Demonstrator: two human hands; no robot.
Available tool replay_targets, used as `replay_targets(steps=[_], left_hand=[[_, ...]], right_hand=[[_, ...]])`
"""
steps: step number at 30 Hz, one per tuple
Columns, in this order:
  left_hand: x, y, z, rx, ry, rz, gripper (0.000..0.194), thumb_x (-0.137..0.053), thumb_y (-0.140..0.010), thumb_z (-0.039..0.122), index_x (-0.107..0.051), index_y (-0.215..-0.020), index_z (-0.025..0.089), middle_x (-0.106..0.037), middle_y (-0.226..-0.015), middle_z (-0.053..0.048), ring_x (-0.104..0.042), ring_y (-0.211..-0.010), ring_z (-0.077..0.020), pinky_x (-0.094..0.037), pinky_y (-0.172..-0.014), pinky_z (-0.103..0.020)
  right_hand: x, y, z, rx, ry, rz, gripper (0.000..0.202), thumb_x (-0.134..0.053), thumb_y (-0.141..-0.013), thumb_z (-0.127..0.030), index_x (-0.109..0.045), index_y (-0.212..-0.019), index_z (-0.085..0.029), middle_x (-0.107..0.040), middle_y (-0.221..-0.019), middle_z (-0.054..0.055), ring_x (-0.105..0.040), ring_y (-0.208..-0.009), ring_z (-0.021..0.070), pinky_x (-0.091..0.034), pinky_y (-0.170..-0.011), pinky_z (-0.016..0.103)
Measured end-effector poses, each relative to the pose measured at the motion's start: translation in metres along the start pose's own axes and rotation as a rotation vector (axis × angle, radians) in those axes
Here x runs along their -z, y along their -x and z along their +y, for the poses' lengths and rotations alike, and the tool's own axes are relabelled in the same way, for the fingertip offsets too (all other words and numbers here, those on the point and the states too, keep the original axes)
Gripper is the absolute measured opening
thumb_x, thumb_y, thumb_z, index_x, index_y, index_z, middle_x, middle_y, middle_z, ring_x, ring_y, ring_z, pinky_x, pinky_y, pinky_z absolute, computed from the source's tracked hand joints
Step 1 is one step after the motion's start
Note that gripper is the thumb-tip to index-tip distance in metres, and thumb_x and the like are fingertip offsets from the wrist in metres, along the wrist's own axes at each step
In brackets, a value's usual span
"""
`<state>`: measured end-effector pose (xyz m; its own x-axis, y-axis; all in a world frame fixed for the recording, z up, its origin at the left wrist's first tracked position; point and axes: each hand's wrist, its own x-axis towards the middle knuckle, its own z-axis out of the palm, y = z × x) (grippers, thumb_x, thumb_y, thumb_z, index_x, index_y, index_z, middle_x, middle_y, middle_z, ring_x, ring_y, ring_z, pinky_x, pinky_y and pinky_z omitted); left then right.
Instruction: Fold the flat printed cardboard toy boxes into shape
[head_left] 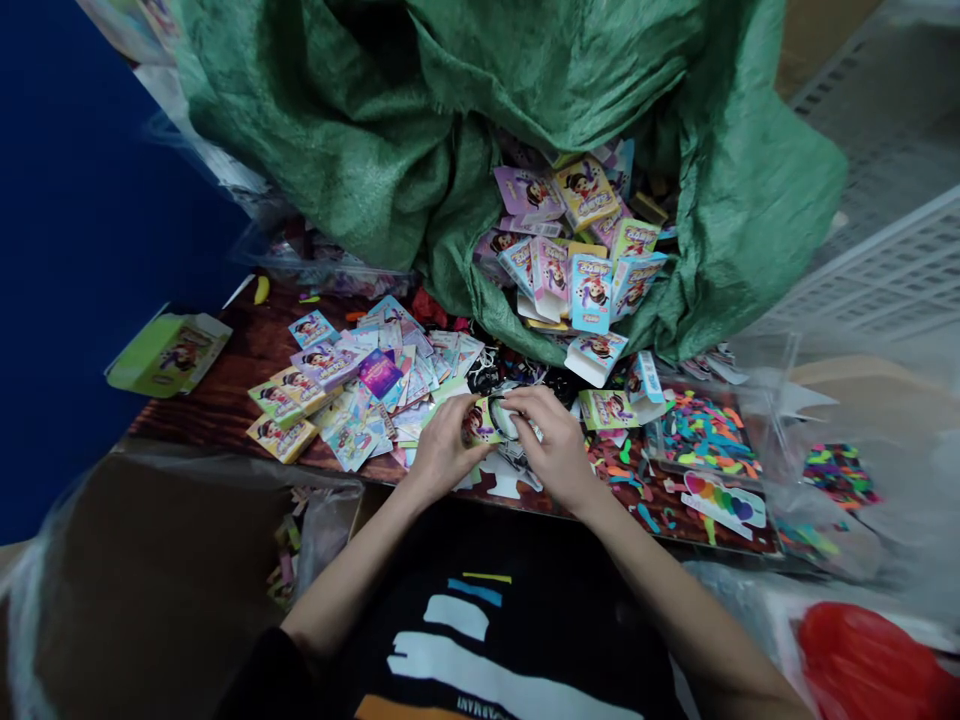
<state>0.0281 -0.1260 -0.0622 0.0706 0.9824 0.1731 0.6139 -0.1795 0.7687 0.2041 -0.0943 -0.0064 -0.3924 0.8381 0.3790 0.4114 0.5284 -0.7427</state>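
Note:
My left hand (444,445) is closed around a small yellow-green printed cardboard box (480,422), held just above the table's front edge. At the right end of that box, my right hand (553,445) pinches a small whitish item (504,420) with a dark edge; its kind is too small to make out. Left of my hands lies a heap of printed cards (405,370). Several filled-looking little boxes (285,438) are grouped at the heap's left side. Dark stringy pieces (487,370) lie just behind my fingers.
A big green woven sack (322,150) gapes at the back, spilling flat-printed boxes (590,290). Colourful small pieces (705,435) fill a clear tray on the right. A larger green box (172,355) stands at the table's left end. A cardboard carton (165,570) sits below left.

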Motion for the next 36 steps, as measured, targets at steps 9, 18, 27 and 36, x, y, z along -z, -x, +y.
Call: replay_targets(steps=[9, 18, 27, 36], left_hand=[[0.000, 0.002, 0.002, -0.007, 0.000, 0.014, 0.055, -0.074, -0.074, 0.021, -0.050, -0.124, 0.022, -0.064, -0.118, -0.009, -0.062, -0.109, -0.0277, -0.052, -0.093, -0.042], [-0.003, 0.011, 0.001, 0.038, 0.149, 0.069, 0.057, -0.077, -0.075, 0.025, -0.050, -0.125, 0.020, -0.061, -0.120, -0.011, -0.061, -0.111, -0.0266, -0.054, -0.094, -0.042], [-0.013, 0.023, -0.004, -0.029, 0.252, 0.132, 0.062, -0.069, -0.079, 0.021, -0.040, -0.134, 0.023, -0.051, -0.138, -0.013, -0.050, -0.132, -0.0258, -0.052, -0.102, -0.043], [-0.014, 0.032, -0.001, -0.116, -0.027, 0.138, 0.062, -0.067, -0.078, 0.016, -0.041, -0.134, 0.022, -0.057, -0.133, -0.013, -0.054, -0.126, -0.0280, -0.048, -0.105, -0.046]], right_hand=[[-0.004, 0.000, -0.003, 0.104, 0.237, -0.030, 0.032, -0.042, -0.098, -0.017, -0.067, -0.118, -0.020, -0.069, -0.095, 0.012, -0.060, -0.090, 0.0268, -0.052, -0.081, 0.043], [0.006, 0.021, -0.008, 0.060, 0.256, -0.034, 0.019, -0.052, -0.097, -0.023, -0.071, -0.093, -0.021, -0.066, -0.108, 0.013, -0.057, -0.103, 0.0276, -0.051, -0.086, 0.046], [-0.002, 0.027, -0.026, 0.101, 0.277, 0.005, 0.021, -0.050, -0.097, -0.020, -0.068, -0.106, -0.021, -0.066, -0.108, 0.013, -0.059, -0.102, 0.0279, -0.051, -0.088, 0.046], [-0.009, 0.027, -0.018, 0.063, 0.424, -0.057, 0.018, -0.052, -0.091, -0.013, -0.066, -0.082, -0.020, -0.064, -0.108, 0.015, -0.053, -0.102, 0.0311, -0.051, -0.086, 0.051]])
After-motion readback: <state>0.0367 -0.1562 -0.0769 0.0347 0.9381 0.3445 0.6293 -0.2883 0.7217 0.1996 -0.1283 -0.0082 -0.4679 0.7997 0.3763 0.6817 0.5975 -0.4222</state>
